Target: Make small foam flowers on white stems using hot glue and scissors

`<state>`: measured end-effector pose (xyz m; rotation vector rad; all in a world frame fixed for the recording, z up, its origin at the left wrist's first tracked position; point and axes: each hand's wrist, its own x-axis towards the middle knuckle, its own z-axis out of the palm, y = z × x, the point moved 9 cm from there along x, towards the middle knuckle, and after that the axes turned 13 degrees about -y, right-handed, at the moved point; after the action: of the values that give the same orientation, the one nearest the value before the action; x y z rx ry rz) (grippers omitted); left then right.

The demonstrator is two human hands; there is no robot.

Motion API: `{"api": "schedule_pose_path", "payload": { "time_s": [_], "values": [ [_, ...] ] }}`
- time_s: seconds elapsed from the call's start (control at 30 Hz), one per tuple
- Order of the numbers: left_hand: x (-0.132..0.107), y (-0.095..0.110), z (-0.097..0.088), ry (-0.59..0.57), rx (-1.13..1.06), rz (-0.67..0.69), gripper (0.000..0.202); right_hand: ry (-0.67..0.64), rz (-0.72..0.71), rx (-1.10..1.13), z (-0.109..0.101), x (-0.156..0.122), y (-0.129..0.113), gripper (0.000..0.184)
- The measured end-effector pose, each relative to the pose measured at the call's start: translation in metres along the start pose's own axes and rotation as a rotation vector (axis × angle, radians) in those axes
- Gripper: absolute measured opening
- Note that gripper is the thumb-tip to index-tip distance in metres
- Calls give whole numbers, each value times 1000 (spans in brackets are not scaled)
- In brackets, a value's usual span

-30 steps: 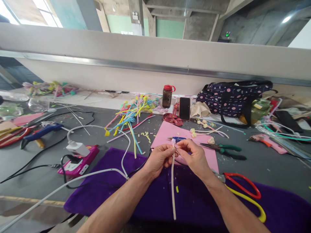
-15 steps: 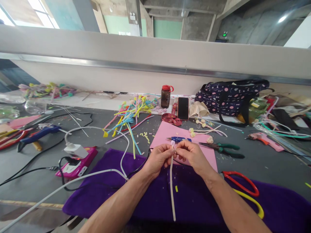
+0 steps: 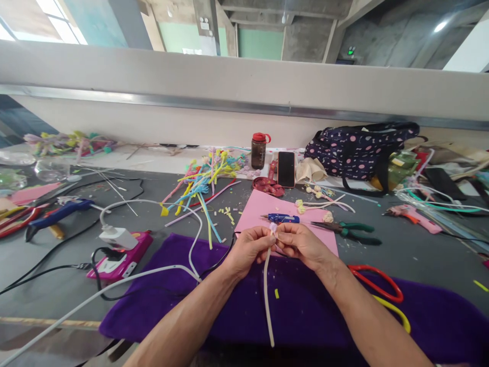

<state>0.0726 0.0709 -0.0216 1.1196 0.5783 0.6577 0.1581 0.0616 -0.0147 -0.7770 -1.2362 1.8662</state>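
My left hand (image 3: 250, 250) pinches a cream pipe cleaner (image 3: 267, 300) just below its upper end. Its long tail hangs down over a purple cloth (image 3: 229, 316). At the top of the stem sits a small lilac tuft (image 3: 272, 227), like a little flower head. My right hand (image 3: 303, 245) is closed with thumb and fingers pressed against the same spot, touching my left fingertips. What lies right between the fingertips is mostly hidden. Just beyond the hands, a blue pen-like tool (image 3: 283, 218) and green-handled pliers (image 3: 349, 230) rest on and beside a pink sheet (image 3: 255, 209).
Red-and-yellow-handled scissors (image 3: 395, 293) lie by my right forearm. A magenta power strip (image 3: 122, 260) with cables sits left, near a blue glue gun (image 3: 63, 214). Behind are bundled coloured pipe cleaners (image 3: 206, 178), a bottle (image 3: 259, 153), a phone (image 3: 286, 169) and a patterned bag (image 3: 336, 158).
Both hands keep their pinch at the stem's top. The right fingers have curled in slightly, and the tail has swung a little left. The whole view has shifted slightly.
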Motion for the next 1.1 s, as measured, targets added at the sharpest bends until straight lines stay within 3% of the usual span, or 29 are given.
{"api": "schedule_pose_path", "payload": {
  "time_s": [0.27, 0.83, 1.1],
  "values": [
    [0, 2, 1, 5, -16, 13, 24, 28, -16, 11, -3, -1, -4, 20],
    [0, 1, 0, -30, -39, 26, 21, -84, -18, 67, 8, 3, 0, 15],
    [1, 4, 0, -26, -116, 51, 21, 51, -91, 24, -9, 3, -6, 23]
  ]
}}
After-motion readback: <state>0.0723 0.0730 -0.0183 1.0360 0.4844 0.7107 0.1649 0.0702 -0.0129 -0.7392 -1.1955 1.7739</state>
